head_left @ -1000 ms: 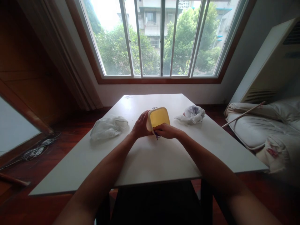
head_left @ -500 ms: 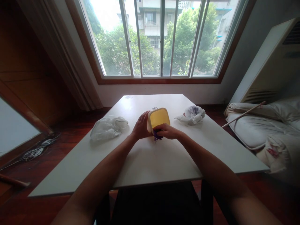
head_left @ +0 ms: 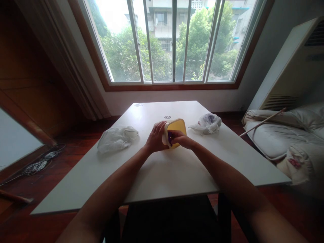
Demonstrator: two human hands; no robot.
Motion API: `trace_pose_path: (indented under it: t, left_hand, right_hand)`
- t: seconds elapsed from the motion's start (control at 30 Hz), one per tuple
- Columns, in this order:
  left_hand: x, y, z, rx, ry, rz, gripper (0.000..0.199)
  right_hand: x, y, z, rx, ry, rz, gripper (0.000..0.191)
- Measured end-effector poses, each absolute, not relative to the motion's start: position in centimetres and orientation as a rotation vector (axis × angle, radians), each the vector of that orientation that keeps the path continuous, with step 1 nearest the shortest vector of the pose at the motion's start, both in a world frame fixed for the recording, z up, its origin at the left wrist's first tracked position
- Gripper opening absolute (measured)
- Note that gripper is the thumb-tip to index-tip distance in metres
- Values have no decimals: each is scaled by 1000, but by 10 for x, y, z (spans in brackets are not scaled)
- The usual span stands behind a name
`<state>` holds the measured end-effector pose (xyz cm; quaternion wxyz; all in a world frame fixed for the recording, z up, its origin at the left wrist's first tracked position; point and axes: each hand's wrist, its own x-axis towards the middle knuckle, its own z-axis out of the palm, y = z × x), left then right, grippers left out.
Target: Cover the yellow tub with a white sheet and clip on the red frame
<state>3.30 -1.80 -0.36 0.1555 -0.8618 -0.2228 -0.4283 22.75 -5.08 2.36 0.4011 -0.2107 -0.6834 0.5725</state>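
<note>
My left hand (head_left: 157, 136) grips a yellow plastic container (head_left: 181, 125) from its left side, fingers wrapped near the pale rim. The container is tilted above the middle of the white table, its open mouth turned toward me and to the right. My right hand (head_left: 181, 138) reaches into that mouth, fingers closed on a dark purple cloth (head_left: 169, 135) that lies against the inner left wall. Much of the cloth is hidden behind my fingers, and the container's bottom cannot be seen.
On the white table (head_left: 172, 179) a crumpled white plastic bag (head_left: 117, 138) lies to the left. Another bunched plastic bag (head_left: 208, 123) lies to the right. A small dark ring-shaped mark or object (head_left: 167, 117) shows behind the container. Cushions (head_left: 265, 135) and a stick (head_left: 263, 122) are at far right.
My right hand has moved the purple cloth from the near edge of the rim into the container's mouth. The container has shifted slightly right and turned more to the right.
</note>
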Motion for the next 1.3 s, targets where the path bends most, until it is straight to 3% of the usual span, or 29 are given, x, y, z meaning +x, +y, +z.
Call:
trace_pose_path:
  t: [0.17, 0.43, 0.7, 0.97, 1.17, 1.3]
  left_hand:
    - [39, -21, -4, -2483, -577, -1239, 108]
    - [35, -17, -6, -2465, -615, -1261, 112]
    - [40, -21, -4, -2497, -566, -1248, 108]
    - [36, -20, -4, -2463, -597, -1258, 113]
    - [38, -20, -3, -2459, -699, -1245, 113]
    - [38, -18, -7, -2441, -691, -1262, 111]
  right_hand:
    - [226, -49, 21, -524, -1588, 1492, 28]
    - [239, -50, 22, -661, -2031, 1449, 27]
    - [230, -58, 28, -617, -1792, 1295, 30]
    - [235, -56, 25, -660, -1992, 1366, 21]
    - [229, -64, 33, -605, -1719, 1321, 40]
    - [229, -61, 28, -635, -1746, 1323, 40]
